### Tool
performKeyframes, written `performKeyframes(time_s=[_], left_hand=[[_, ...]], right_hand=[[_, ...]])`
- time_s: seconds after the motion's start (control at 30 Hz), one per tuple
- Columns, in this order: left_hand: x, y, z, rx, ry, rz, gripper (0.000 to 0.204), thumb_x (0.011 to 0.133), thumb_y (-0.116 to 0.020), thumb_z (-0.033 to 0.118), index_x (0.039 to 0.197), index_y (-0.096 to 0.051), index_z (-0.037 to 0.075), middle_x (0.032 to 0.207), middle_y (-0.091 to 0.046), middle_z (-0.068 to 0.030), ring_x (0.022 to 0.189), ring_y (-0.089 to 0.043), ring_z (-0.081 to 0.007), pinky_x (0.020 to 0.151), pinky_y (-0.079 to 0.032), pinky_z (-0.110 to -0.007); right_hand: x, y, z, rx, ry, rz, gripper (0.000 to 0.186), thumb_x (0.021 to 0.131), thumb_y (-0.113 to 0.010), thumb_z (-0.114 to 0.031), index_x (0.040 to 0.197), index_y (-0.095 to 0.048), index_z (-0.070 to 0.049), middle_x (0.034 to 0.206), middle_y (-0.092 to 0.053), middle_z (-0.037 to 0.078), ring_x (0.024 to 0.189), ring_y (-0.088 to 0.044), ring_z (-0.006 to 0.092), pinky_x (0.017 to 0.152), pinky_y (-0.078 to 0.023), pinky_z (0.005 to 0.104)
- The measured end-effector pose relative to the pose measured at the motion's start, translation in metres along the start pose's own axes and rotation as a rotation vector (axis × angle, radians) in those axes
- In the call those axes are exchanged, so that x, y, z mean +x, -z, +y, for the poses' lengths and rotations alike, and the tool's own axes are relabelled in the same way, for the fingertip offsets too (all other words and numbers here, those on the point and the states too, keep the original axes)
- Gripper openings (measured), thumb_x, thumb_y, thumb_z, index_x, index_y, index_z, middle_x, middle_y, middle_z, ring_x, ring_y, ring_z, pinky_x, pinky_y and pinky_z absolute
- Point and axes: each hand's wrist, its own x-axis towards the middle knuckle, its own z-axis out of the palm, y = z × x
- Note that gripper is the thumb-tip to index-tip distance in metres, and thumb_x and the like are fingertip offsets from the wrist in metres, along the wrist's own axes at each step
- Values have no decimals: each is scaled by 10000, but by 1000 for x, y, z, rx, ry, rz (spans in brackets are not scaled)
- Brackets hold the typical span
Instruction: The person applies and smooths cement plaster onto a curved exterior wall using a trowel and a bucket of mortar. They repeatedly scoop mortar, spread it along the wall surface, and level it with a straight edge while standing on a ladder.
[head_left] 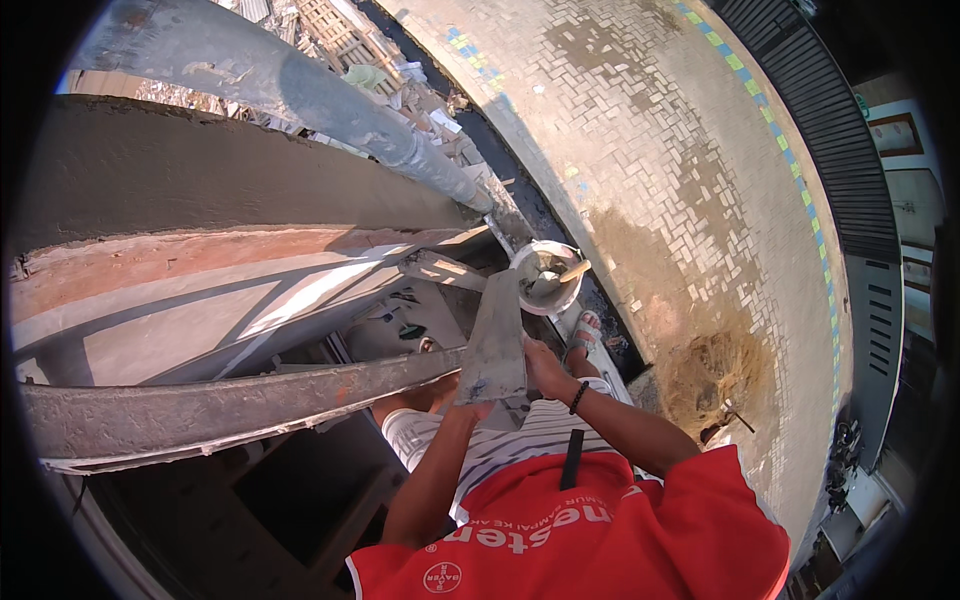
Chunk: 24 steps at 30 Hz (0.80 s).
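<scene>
A flat grey board (494, 345), smeared with cement, lies lengthwise in front of my body. My left hand (470, 411) grips its near end, the fingers mostly hidden under it. On the right edge of the board my right hand (547, 368) is closed, with a dark beaded bracelet at the wrist. Just past the far end of the board stands a white bucket (529, 298) with grey mortar inside. A tool with a pale wooden handle (574, 272) rests in the bucket, its handle over the rim.
My sandalled foot (584, 330) stands on a narrow ledge near the bucket. A raw concrete beam (240, 400) runs left above a deep drop. A thick grey pipe (330, 100) crosses a rendered wall (200, 180). Far below lies a paved street (660, 150).
</scene>
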Motion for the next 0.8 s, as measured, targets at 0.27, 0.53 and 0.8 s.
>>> performKeyframes(time_s=[0.27, 0.53, 0.8], left_hand=[[34, 59, -51, -175, -78, 283, 364, 992, -466, 291, 1318, -492, 133, 1268, -564, -46, 1085, -571, -202, 862, -495, -371], [113, 149, -80, -244, -32, 368, 315, 951, -498, 357, 1163, -556, 131, 1109, -613, -44, 873, -591, -223, 655, -461, -373], [203, 195, -69, -199, -33, 325, 288, 856, -584, 362, 962, -619, 96, 874, -630, -96, 697, -571, -242, 597, -413, -326]], right_hand=[[41, 182, 132, -802, -90, 576, 331, 869, -596, -311, 923, -660, 9, 863, -694, 163, 861, -678, 298, 738, -504, 397], [143, 281, 154, -955, -197, 628, 468, 808, -644, -226, 1213, -585, 1, 1160, -615, 274, 1100, -596, 365, 970, -456, 412], [249, 309, 166, -1176, -141, 605, 542, 768, -689, -235, 1268, -560, -70, 1230, -567, 200, 1205, -514, 361, 1046, -374, 470]])
